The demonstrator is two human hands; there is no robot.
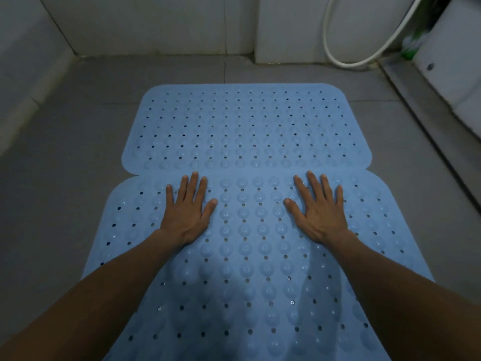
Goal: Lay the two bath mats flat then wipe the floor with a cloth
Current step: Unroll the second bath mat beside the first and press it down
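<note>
Two light blue rubber bath mats with small holes and suction bumps lie on the grey tiled floor (59,157). The far mat (244,126) lies flat near the back wall. The near mat (247,269) overlaps the far mat's front edge slightly and runs down to the bottom of the view. My left hand (186,209) rests palm down on the near mat's far left part, fingers spread. My right hand (321,212) rests palm down on its far right part, fingers spread. Neither hand holds anything. No cloth is in view.
White tiled walls (156,24) close the back and left. A white shower hose (364,56) loops down at the back right. A raised metal threshold (426,105) runs along the right, with a green-and-white object (412,45) in the corner behind it.
</note>
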